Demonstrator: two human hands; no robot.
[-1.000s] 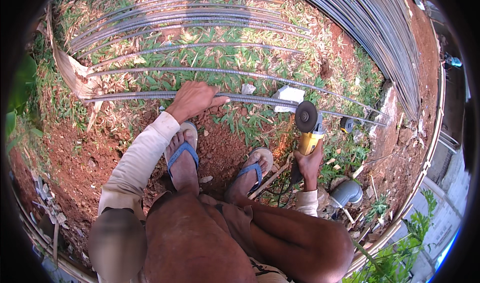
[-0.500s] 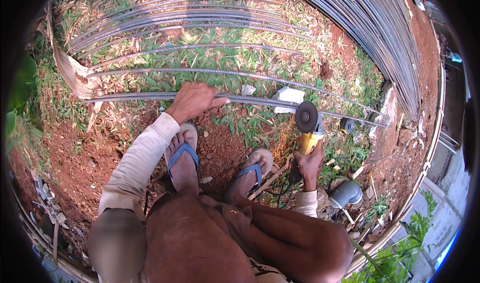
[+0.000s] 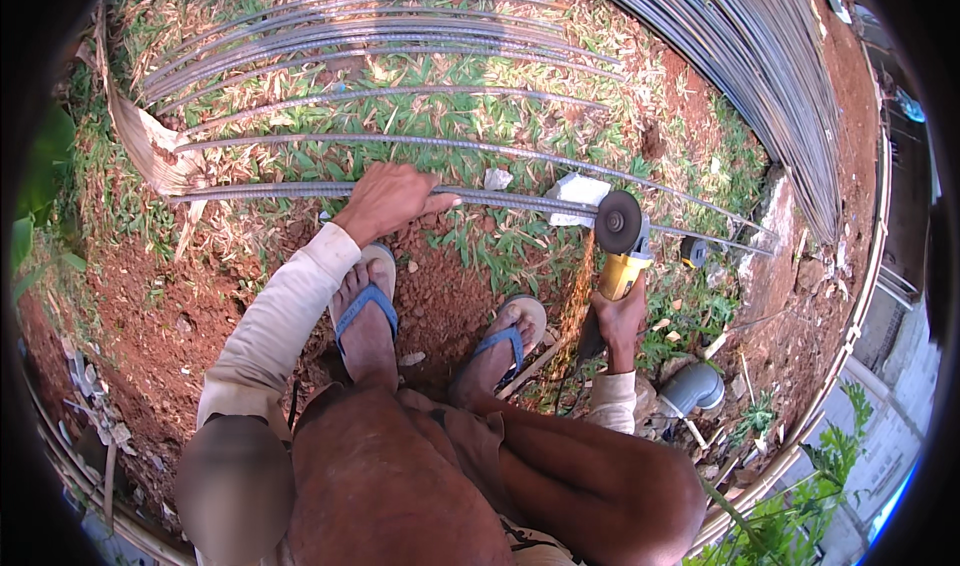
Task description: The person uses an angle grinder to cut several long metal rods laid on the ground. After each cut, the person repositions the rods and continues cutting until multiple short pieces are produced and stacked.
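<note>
The left hand (image 3: 385,201) is pressed palm-down, fingers spread, on a bundle of rebar (image 3: 280,193) lying on the ground just ahead of the feet, its long axis running left to right across the view. The right hand (image 3: 620,318) is wrapped tight around a yellow grinder (image 3: 622,266), which points forward away from the body, its disc (image 3: 619,223) touching or just over the same bars. The cut point lies right of the left hand, nearer the right hand.
</note>
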